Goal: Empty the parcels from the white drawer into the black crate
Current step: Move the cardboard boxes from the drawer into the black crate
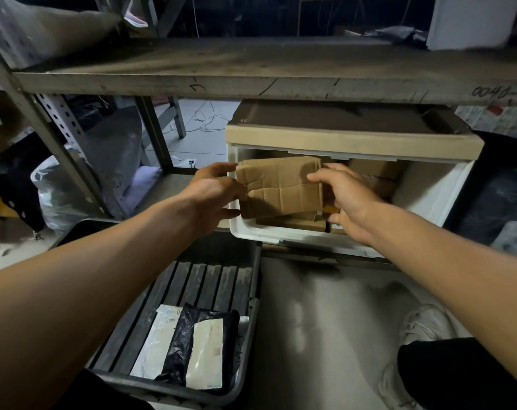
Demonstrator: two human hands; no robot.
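The white drawer [286, 235] stands pulled out under a tan-topped unit on the lower shelf. A creased cardboard parcel [280, 187] is tilted up over the drawer's left end. My left hand [214, 193] grips its left edge, and my right hand [344, 196] holds its right edge with the fingers curled over the top corner. Several more cardboard parcels [375, 173] lie inside the drawer behind and below it. The black crate [251, 291] sits on the floor at lower left, holding a black plastic mailer [189, 344] with a pale label and a white mailer [156, 341].
A metal shelf board [251, 81] runs across just above the drawer. A perforated steel upright [71, 149] and bagged goods [53, 190] stand to the left. Dark bags [499, 202] are at the right. My shoe [422, 324] rests on the floor at lower right.
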